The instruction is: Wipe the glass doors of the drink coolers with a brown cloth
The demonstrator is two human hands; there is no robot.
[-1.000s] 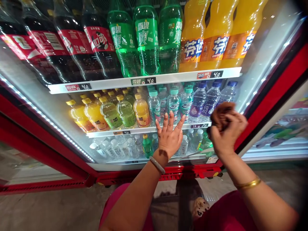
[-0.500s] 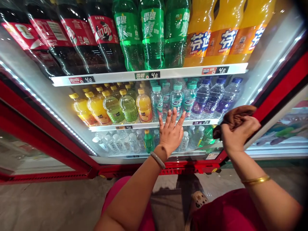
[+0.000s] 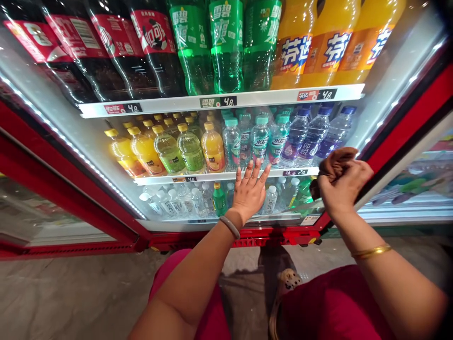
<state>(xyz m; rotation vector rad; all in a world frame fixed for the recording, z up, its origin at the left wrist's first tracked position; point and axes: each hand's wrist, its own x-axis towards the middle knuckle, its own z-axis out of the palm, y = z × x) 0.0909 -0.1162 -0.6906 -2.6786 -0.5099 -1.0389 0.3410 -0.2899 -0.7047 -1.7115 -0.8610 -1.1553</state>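
My left hand point(image 3: 249, 191) lies flat with its fingers spread against the glass door point(image 3: 198, 225) of a red-framed drinks fridge. Behind it show the lower shelf edge and teal-capped bottles point(image 3: 261, 138). At the door's right side my right hand point(image 3: 345, 186) is closed around a brown cloth point(image 3: 334, 165), bunched up above and left of the fingers. The cloth is close to the glass by purple-labelled water bottles point(image 3: 336, 132); whether it touches the pane I cannot tell. A grey bangle point(image 3: 230, 227) is on my left wrist, a gold one point(image 3: 372, 252) on my right.
Large cola point(image 3: 154, 38), green soda point(image 3: 226, 47) and orange soda bottles point(image 3: 329, 47) fill the top shelf. Juice bottles point(image 3: 191, 146) stand below, clear bottles point(image 3: 177, 200) at the bottom. Red frames point(image 3: 67, 189) border the door. My shoe point(image 3: 288, 281) is on the grey floor.
My right hand with the cloth has shifted slightly left. The left hand stays on the glass in nearly the same spot. The view has tilted a little, so the shelves appear higher.
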